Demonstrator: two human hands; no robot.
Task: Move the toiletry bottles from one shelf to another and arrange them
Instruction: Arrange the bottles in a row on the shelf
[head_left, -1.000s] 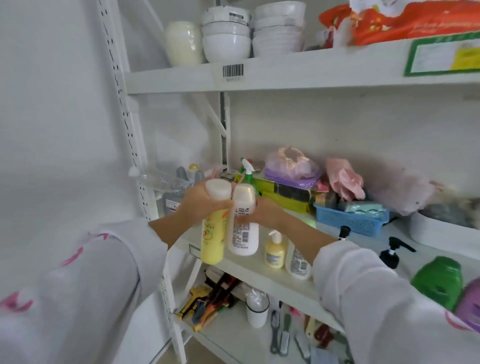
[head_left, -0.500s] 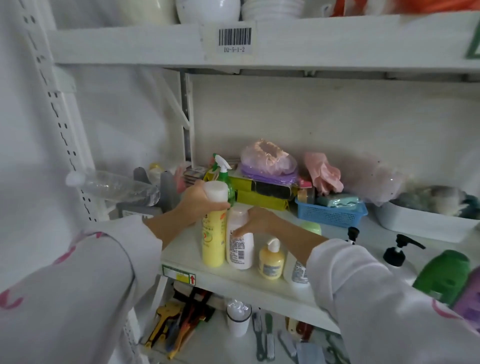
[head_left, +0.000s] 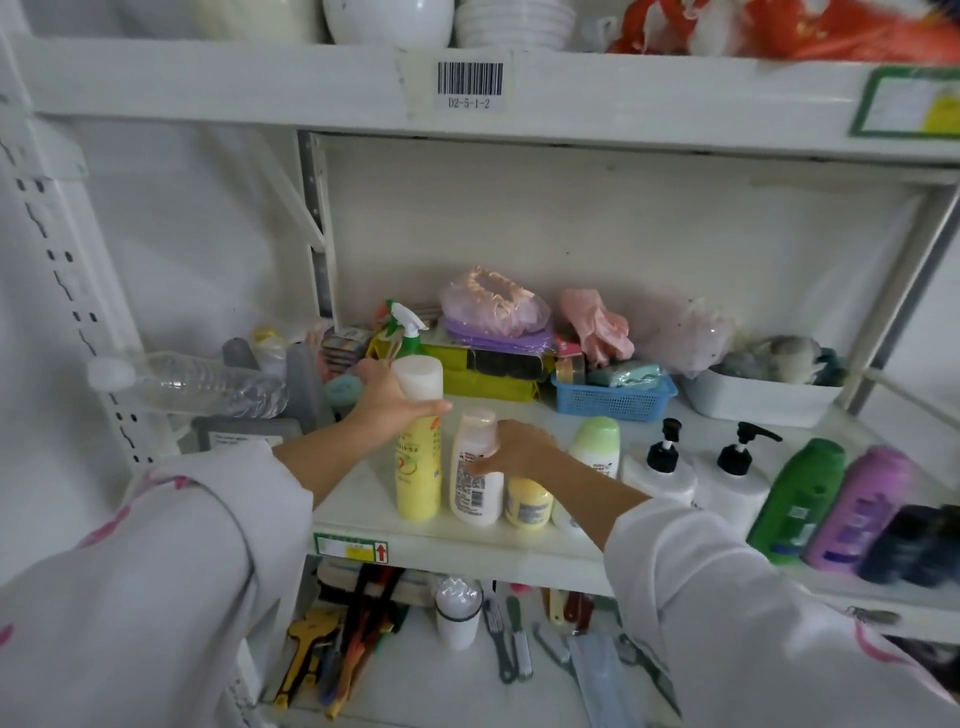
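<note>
- The middle shelf (head_left: 363, 514) carries the toiletries in a row along its front edge, with household clutter pushed to the back, so the front strip reads as the arranging zone.
- At the right of that row stand a green bottle (head_left: 800, 501) and a purple bottle (head_left: 860, 506), both leaning, then two white pump bottles (head_left: 660, 470), upright and close together.
- The yellow bottle (head_left: 418, 475) stands upright at the left end of the row, its base on the shelf. The left hand (head_left: 387, 402) is wrapped around its neck just under the white cap, fingers closed on it, probably steadying it while it settles.
- The white bottle (head_left: 475, 480) stands touching the yellow one. The right hand (head_left: 511, 449) is curled around its upper part, holding it, likely to press it snug against its neighbour.
- A small yellow pump bottle (head_left: 527, 501) sits just right of the white one, partly hidden by the right wrist.
- A green-capped bottle (head_left: 595, 444) stands behind it.
</note>
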